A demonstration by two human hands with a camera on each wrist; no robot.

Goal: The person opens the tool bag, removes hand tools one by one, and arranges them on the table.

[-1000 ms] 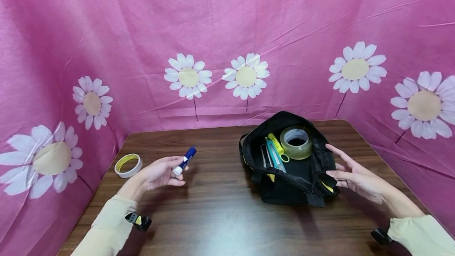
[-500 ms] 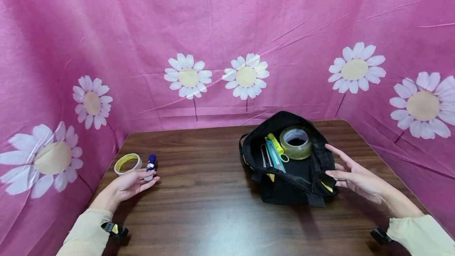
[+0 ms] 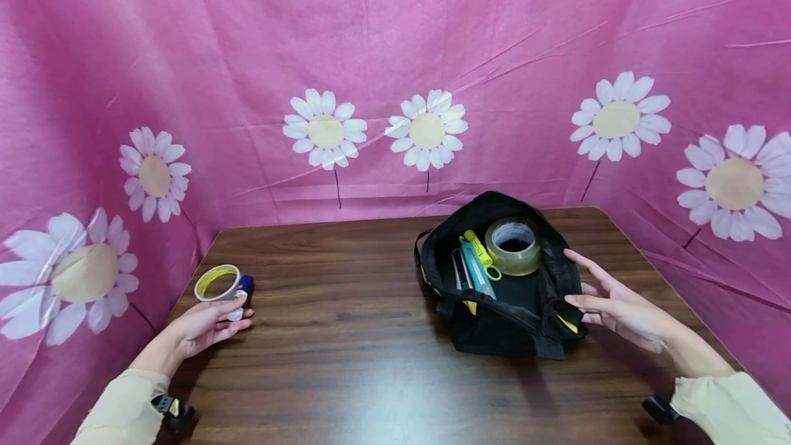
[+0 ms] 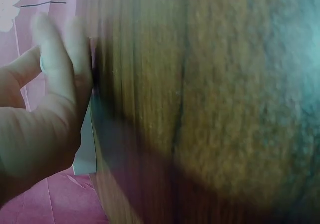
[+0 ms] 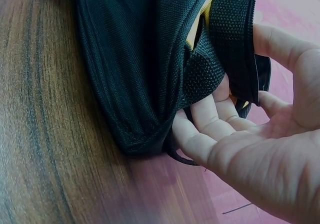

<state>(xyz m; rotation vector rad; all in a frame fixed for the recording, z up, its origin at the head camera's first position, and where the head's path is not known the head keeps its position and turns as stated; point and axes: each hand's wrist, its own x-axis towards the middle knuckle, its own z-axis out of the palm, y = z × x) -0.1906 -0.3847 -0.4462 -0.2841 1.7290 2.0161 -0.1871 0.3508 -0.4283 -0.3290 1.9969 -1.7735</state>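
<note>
In the head view my left hand [image 3: 200,328] pinches a glue stick [image 3: 246,285] with a blue cap and white end, low over the table's left side. Right behind that hand lies a white tape roll [image 3: 232,292] with a yellow inner wall. The left wrist view shows the hand's fingers, with the stick hidden. A black fabric bag [image 3: 494,332] gapes open on the right. My right hand [image 3: 624,314] grips its right side; fingers [image 5: 192,139] curl in under the strap in the right wrist view.
Inside the bag are a clear tape roll [image 3: 522,264], a yellow highlighter [image 3: 477,246], a teal cutter [image 3: 476,272] and other slim tools. The brown wooden table [image 3: 346,328] ends at a pink flowered curtain [image 3: 371,33] behind and on both sides.
My left hand has moved left with the glue stick, from mid-left of the table to beside the white tape roll. The right hand and the bag have stayed in place.
</note>
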